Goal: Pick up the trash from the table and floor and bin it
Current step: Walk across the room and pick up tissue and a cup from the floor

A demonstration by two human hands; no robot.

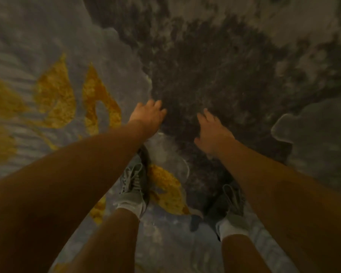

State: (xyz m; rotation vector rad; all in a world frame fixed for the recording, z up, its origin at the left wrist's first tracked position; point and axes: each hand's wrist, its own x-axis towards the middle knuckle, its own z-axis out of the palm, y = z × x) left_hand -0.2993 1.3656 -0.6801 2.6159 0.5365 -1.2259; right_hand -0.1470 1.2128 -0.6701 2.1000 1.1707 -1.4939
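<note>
I look straight down at a patterned carpet. Both bare arms reach down towards it. My left hand hangs over the border between the grey and the dark patch, fingers loosely apart, with nothing seen in it. My right hand is spread over the dark patch, also holding nothing. A clear, blurred plastic thing, perhaps a cup, shows just below my left wrist and ahead of my left shoe. I cannot tell whether it touches the hand.
My grey left shoe and grey right shoe, both worn with white socks, stand on the carpet near the bottom. Yellow shapes mark the carpet at the left. The view is dim and blurred.
</note>
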